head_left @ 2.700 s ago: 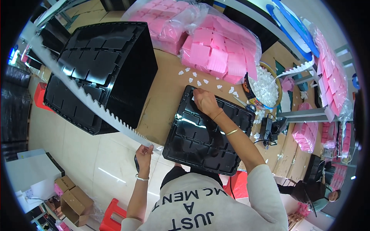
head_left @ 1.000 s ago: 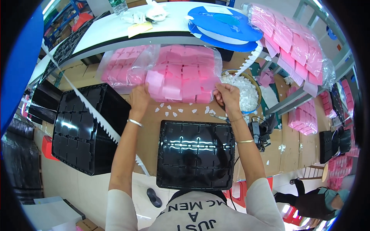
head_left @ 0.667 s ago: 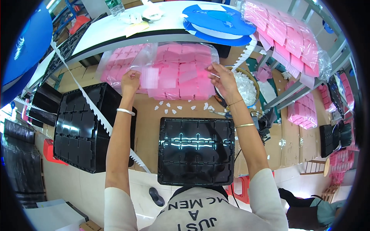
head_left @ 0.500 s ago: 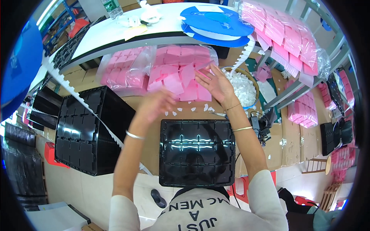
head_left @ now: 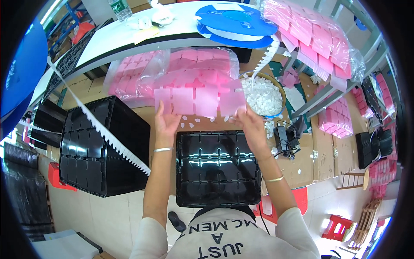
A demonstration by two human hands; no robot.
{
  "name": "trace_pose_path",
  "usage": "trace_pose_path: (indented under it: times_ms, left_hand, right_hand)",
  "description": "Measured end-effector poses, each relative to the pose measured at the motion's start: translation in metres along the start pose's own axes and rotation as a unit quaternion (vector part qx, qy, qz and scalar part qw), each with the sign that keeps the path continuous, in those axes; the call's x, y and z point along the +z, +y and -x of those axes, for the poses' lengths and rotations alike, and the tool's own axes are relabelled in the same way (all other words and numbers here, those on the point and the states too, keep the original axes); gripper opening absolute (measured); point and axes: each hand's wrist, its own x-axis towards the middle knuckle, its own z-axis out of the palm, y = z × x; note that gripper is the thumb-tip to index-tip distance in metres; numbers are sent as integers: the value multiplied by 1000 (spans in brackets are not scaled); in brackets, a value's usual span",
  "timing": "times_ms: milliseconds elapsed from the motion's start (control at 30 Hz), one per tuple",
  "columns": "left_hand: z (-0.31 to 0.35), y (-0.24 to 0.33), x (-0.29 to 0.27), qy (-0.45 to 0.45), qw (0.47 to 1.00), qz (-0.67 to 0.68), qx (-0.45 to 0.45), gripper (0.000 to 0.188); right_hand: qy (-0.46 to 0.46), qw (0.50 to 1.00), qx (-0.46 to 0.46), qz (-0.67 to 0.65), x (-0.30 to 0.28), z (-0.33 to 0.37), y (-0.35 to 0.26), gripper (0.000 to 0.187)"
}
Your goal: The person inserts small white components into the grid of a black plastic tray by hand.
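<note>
White scraps (head_left: 262, 98) fill the tub (head_left: 283, 91) — left fingers (head_left: 161, 109) and right fingers (head_left: 240, 115) pinch pink sheeting (head_left: 206, 102).

Around the black tray (head_left: 218, 168), bare cardboard (head_left: 291, 166) leaves passage at three o'clock, past the right forearm (head_left: 278, 187); stacked trays (head_left: 84, 151) block nine, a basin (head_left: 283, 93) one, an adapter (head_left: 281, 134) two
</note>
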Motion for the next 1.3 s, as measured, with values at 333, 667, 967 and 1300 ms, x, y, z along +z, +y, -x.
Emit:
trace_pose_path:
  times_ms: [333,667,967,1300]
  left_hand:
    - [134,-23,-106,151,905,-393,60,22]
    - [269,-49,-152,172,850,-497,-2,6]
    - [274,-54,-147,163,834,-527,-24,7]
    - [280,-66,-150,181,832,-524,-32,5]
  right_hand:
    - [108,968,107,202,-54,168,69,21]
    - [139,937,214,240,-61,268,74,24]
    - [147,931,215,255,-56,302,74,23]
    - [156,928,204,271,-78,297,80,18]
